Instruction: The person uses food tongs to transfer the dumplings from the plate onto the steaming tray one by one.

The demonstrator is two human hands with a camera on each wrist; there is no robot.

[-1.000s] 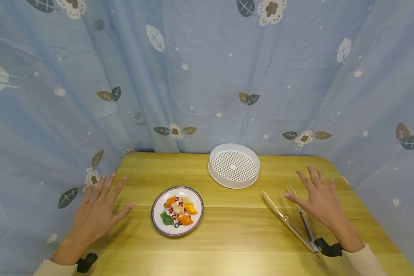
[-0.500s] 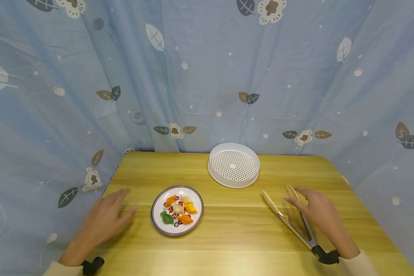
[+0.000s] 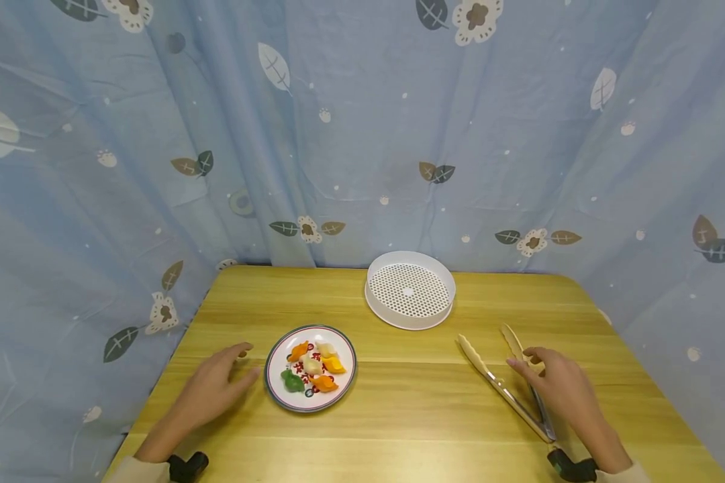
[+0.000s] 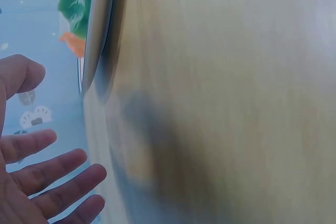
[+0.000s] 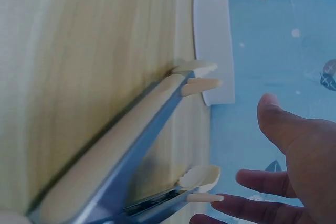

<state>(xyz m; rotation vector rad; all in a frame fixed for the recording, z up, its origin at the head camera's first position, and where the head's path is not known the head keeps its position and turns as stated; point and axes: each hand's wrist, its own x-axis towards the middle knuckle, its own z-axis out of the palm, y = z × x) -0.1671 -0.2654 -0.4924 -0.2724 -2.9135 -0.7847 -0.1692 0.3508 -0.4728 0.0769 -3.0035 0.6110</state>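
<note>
My left hand (image 3: pixel 211 389) hovers beside the left of a round plate (image 3: pixel 311 404), fingers loosely bent, thumb toward its rim. On the plate lie several dumpling-like pieces, among them a green dumpling (image 3: pixel 292 381), an orange dumpling (image 3: pixel 324 384) and a yellow dumpling (image 3: pixel 333 364). Spread-legged tongs (image 3: pixel 500 384) with cream scalloped tips lie at the right. Over their right leg is my right hand (image 3: pixel 564 389), partly hiding it. The right wrist view shows its fingers (image 5: pixel 262 182) bent and apart beyond the tongs' tips, holding nothing.
A white round steamer tray (image 3: pixel 399 320) with a perforated bottom sits at the table's back edge. The wooden table (image 3: pixel 399 416) reaches to a blue patterned curtain (image 3: pixel 362 134) behind and on both sides. Each wrist carries a black camera mount (image 3: pixel 187 466).
Both hands have come down with their spread fingers bending. The left hand has moved right toward the plate; the right has drawn back slightly over the tongs. Plate, tray and tongs stay put.
</note>
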